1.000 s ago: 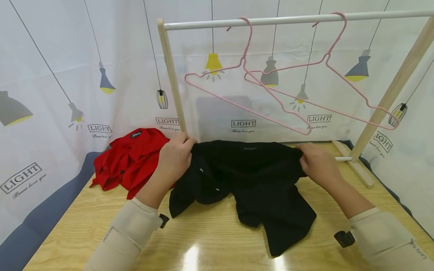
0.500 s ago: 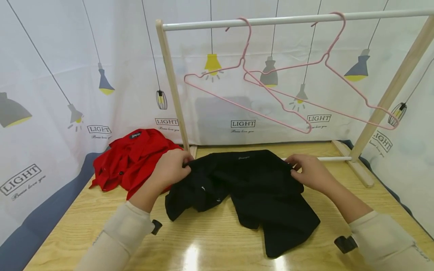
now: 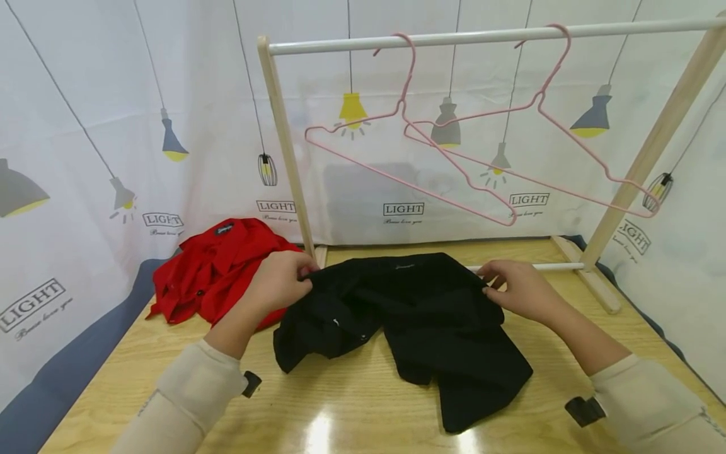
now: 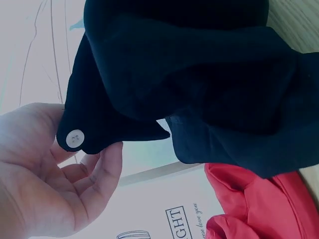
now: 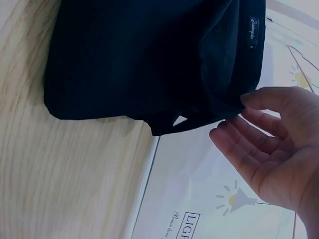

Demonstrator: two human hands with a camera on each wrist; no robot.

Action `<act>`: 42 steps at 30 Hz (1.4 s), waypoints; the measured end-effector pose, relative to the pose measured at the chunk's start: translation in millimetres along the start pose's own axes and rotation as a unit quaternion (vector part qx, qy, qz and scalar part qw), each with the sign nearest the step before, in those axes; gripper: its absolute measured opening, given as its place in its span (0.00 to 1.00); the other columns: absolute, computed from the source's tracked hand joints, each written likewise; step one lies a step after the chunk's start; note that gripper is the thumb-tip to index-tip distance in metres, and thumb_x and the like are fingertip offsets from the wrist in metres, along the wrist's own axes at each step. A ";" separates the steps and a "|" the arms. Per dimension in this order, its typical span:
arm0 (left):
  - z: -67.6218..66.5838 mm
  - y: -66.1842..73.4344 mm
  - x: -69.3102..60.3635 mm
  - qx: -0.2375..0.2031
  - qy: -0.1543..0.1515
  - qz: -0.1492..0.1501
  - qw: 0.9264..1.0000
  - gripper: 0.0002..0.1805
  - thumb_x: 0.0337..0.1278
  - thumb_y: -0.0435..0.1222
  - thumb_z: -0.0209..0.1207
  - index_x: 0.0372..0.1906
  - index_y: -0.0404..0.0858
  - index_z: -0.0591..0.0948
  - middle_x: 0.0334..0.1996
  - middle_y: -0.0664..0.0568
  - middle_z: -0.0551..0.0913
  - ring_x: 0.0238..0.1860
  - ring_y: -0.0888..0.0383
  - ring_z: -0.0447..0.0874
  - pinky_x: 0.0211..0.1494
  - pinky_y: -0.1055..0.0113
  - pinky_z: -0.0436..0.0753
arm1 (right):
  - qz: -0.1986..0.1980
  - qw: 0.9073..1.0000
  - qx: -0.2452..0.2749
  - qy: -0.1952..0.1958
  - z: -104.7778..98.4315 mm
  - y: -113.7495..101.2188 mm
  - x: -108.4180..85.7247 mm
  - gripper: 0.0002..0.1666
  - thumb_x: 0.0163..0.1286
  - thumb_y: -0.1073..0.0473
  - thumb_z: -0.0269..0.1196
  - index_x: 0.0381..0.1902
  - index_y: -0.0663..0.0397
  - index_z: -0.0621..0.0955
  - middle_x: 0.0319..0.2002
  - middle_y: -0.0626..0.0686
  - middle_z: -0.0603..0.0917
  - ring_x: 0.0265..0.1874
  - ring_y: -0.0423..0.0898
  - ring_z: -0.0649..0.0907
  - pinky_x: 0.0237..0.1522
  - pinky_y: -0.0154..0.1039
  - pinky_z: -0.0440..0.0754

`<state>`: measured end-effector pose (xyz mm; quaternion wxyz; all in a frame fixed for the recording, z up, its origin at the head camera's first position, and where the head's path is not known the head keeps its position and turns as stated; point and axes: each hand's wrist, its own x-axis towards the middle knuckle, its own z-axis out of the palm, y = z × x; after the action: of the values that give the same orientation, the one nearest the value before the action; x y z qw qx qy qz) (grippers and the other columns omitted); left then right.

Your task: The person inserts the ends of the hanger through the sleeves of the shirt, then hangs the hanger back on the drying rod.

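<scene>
The black shirt [image 3: 437,309] lies between your hands — its top edge runs left to right, pinched at one end by your left hand [image 3: 280,277], at the other by your right hand [image 3: 522,290]. Neither is clearly nearer. The rail [image 3: 482,37] and hangers [image 3: 403,102] are above and beyond it — the red shirt [image 3: 224,265] lies left.

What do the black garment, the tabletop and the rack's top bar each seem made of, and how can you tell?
Black garment: matt fabric, perhaps cotton; soft folds.
Tabletop: glossy wood or wood-look laminate; grain and bright reflections.
Top bar: smooth white metal or plastic; faint sheen.
</scene>
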<state>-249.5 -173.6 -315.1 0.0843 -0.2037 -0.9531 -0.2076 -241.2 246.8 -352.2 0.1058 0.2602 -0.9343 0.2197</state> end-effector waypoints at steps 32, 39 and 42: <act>-6.6 6.8 -5.4 -0.002 -0.005 -0.013 1.000 0.09 0.49 0.28 0.61 0.36 0.40 0.88 0.22 0.56 0.78 0.28 0.57 0.74 0.33 0.63 0.75 | 0.050 0.990 -0.119 0.049 -91.8 -13.4 -12.4 0.17 0.63 0.64 0.65 0.49 0.67 0.80 0.45 0.66 0.82 0.40 0.61 0.82 0.37 0.59 0.80; -8.1 8.3 -2.8 0.010 -0.004 -0.016 1.000 0.10 0.49 0.29 0.63 0.38 0.40 0.88 0.25 0.54 0.81 0.29 0.56 0.76 0.35 0.62 0.78 | 0.073 0.974 -0.195 0.093 -120.3 -17.1 -5.3 0.20 0.61 0.63 0.65 0.50 0.68 0.78 0.47 0.70 0.79 0.38 0.63 0.81 0.30 0.59 0.78; -8.4 8.5 -2.6 0.015 -0.007 -0.018 1.000 0.10 0.49 0.29 0.63 0.38 0.40 0.88 0.26 0.54 0.82 0.30 0.56 0.76 0.35 0.61 0.79 | 0.097 0.964 -0.220 0.115 -132.7 -19.2 0.5 0.20 0.62 0.63 0.63 0.51 0.68 0.77 0.48 0.71 0.76 0.36 0.64 0.80 0.27 0.59 0.77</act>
<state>-243.0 -171.1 -305.1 0.0770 -0.1871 -0.9600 -0.1935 -220.4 293.6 -228.3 0.2454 0.1112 -0.9619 0.0469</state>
